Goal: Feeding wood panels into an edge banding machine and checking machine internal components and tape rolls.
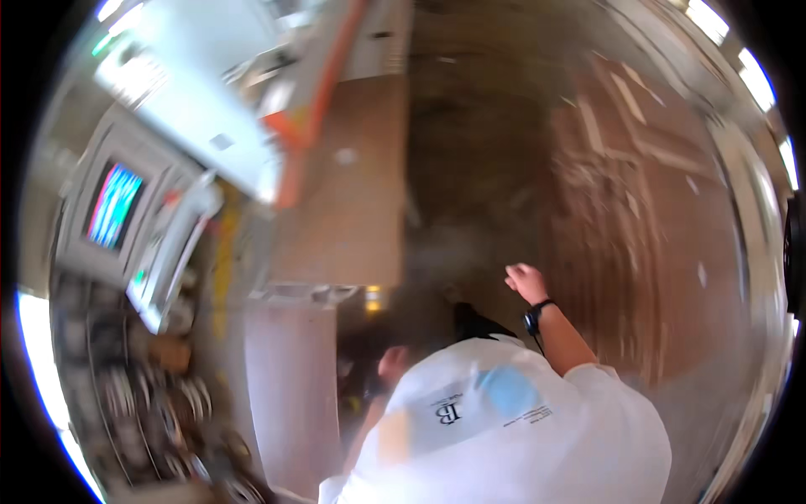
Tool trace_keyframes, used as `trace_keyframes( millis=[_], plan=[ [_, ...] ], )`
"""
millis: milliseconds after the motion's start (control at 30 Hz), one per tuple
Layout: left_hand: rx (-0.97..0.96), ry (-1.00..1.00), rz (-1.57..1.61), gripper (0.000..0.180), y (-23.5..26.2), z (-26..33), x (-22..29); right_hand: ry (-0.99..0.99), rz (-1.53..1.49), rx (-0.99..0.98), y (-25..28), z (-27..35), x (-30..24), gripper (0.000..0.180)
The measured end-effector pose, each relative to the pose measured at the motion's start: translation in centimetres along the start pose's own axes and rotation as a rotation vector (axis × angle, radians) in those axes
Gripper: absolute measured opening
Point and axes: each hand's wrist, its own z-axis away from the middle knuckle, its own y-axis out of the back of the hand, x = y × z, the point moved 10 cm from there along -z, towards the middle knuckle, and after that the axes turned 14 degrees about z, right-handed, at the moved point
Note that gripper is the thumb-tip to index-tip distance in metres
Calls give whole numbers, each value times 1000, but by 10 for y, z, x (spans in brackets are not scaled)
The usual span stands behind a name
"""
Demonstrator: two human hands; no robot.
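Note:
My right hand (525, 282) is held out in front of my body, its fingers curled into a loose fist with nothing seen in it. A black watch (532, 317) is on that wrist. Low at my left side hangs my left hand (392, 364); blur hides its fingers, and I cannot make out anything in it. The nearest thing to it is a pale pinkish panel (292, 386). Beyond that, a brown board (357, 202) lies flat along the machine. To the right of my right hand is a large stack of brown sheets (672, 252).
A white machine (201, 76) with an orange edge (292, 134) stands at the far left. Nearer is a grey control cabinet with a lit screen (116, 206). Racks of round parts (189, 403) fill the lower left. Dark floor (470, 151) runs between machine and stack.

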Motion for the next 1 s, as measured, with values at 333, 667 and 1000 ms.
trace_keyframes(
  millis=[333, 667, 1000],
  plan=[
    [-536, 89, -129, 25, -124, -50, 8, -268, 220, 722, 220, 223, 95, 31],
    [-732, 256, 279, 24, -219, -47, -36, -480, 592, 1099, 395, 326, 181, 32],
    [-695, 84, -299, 21, -242, 46, -89, -423, 782, 913, 458, 294, 202, 33]
  ],
)
